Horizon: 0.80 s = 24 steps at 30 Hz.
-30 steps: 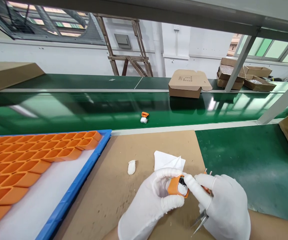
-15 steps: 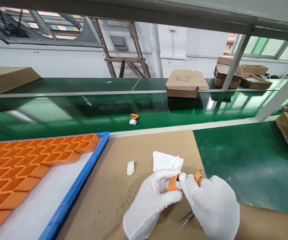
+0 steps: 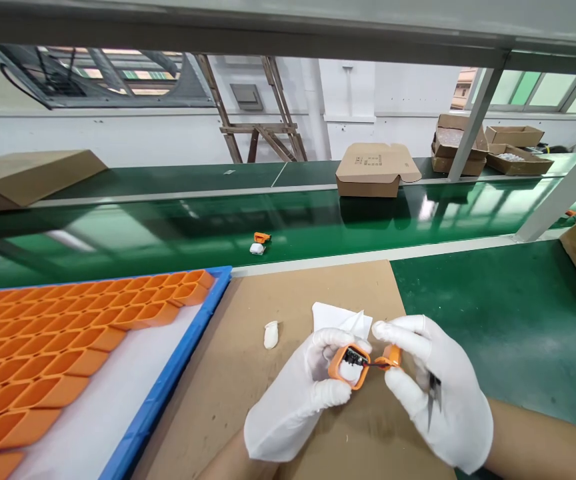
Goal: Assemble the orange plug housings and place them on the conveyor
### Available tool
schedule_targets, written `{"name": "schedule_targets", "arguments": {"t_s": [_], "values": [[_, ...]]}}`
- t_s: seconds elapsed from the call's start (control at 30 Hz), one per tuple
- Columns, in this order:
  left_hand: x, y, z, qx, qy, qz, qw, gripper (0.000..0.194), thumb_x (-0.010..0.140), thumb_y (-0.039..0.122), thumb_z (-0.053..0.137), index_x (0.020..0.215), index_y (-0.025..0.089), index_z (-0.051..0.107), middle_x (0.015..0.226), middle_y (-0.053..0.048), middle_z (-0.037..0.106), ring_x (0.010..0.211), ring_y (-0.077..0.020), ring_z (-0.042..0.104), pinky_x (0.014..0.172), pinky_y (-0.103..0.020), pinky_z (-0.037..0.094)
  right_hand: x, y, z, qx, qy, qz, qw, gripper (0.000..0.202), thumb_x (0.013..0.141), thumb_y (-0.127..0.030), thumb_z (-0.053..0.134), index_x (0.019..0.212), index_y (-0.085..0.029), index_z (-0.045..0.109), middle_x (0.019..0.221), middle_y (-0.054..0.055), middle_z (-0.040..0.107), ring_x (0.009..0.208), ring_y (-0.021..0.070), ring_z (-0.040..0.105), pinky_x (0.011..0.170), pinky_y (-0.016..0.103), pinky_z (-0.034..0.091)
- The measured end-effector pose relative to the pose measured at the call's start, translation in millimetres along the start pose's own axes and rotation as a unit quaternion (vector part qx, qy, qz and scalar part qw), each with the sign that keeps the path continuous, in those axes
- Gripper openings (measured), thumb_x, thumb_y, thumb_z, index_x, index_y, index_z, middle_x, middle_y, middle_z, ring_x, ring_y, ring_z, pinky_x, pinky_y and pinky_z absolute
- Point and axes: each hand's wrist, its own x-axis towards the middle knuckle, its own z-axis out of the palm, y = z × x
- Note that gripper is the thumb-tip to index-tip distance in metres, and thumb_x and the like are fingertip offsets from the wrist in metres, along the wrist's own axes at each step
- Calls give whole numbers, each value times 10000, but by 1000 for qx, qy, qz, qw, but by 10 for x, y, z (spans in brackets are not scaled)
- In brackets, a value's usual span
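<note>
My left hand (image 3: 313, 380), in a white glove, grips an open-ended orange plastic housing (image 3: 334, 369) between thumb and fingers. Inside the housing sit a small black circuit board (image 3: 354, 355) and something white. Dark and red wires run from it to an orange end cap (image 3: 392, 355). My right hand (image 3: 433, 380), gloved too, has its thumb and index finger around this cap; whether they press on it I cannot tell. Metal tweezers (image 3: 433, 400) are tucked in the same hand, points downward. White paper (image 3: 323, 317) lies just behind the hands.
Rows of orange housings (image 3: 93, 333) stand in a blue-edged tray (image 3: 168, 380) on the left. A white finger cot-like piece (image 3: 271, 335) lies on the cardboard sheet (image 3: 248, 307). On the green belt (image 3: 208, 230) rests an orange part (image 3: 262, 237). A cardboard box (image 3: 373, 170) stands behind.
My right hand has drawn back from the housing, and the housing's open end now faces me. The tweezers have gone from the cardboard into my right hand.
</note>
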Motion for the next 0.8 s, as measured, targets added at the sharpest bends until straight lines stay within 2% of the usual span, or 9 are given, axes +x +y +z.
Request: {"name": "schedule_targets", "arguments": {"t_s": [0.07,0.13,0.23,0.3,0.33,0.43,0.53,0.7,0.8], "values": [[13,-14,-29,17,-27,19,999,337,647,351,862,949,286,725,966,-21,721,902,-201,615,781,-305,460,52,24,-25,34,-9,63,997,296,799,-135,554,1044,-233,688,938,26,670,819,155,634,720,263,497],[32,-24,-35,23,-57,38,997,337,656,324,859,966,304,728,979,-18,725,892,-199,621,768,-308,473,130,45,-47,66,-54,177,980,215,754,-164,580,910,-212,719,851,17,671,691,139,599,615,248,468],[52,-29,-18,21,-83,70,994,345,672,314,853,995,328,731,996,-14,725,892,-195,627,782,-323,485,256,40,-75,147,-198,341,907,152,734,-230,613,834,-183,718,731,-12,622,549,96,476,522,229,387],[54,-26,-7,14,-90,91,992,366,672,322,853,1016,337,730,979,-13,729,866,-186,635,767,-317,491,312,23,-88,209,-270,378,861,116,736,-235,613,794,-168,688,676,-37,562,527,74,387,515,221,338],[53,-23,-5,11,-93,96,991,375,670,322,855,1023,338,729,972,-15,731,862,-187,641,764,-317,494,325,15,-92,234,-288,380,847,91,731,-226,609,762,-163,666,663,-44,534,527,68,349,511,219,314],[50,-22,-15,2,-124,90,988,389,687,297,845,1049,353,714,989,-21,731,864,-198,660,778,-342,511,312,1,-89,268,-292,398,828,83,707,-238,628,731,-158,636,621,-57,477,524,62,301,502,221,275],[52,-61,-55,-7,-151,76,986,400,696,312,837,1064,382,696,998,-13,727,848,-200,664,795,-372,523,274,-14,-82,265,-282,432,815,125,699,-272,640,742,-154,650,588,-60,462,506,62,314,489,223,266],[33,-180,-135,8,-98,37,994,340,661,384,848,974,377,716,923,1,716,808,-198,648,808,-384,517,273,-60,-85,258,-245,479,803,48,680,-190,629,646,-157,621,553,-71,442,499,58,320,476,210,264],[21,-198,-142,10,-75,1,997,327,632,389,861,926,380,720,873,7,701,729,-184,639,784,-394,533,279,-68,-79,266,-224,487,801,115,678,-144,627,580,-168,571,523,-84,421,500,58,312,476,203,261]]}}
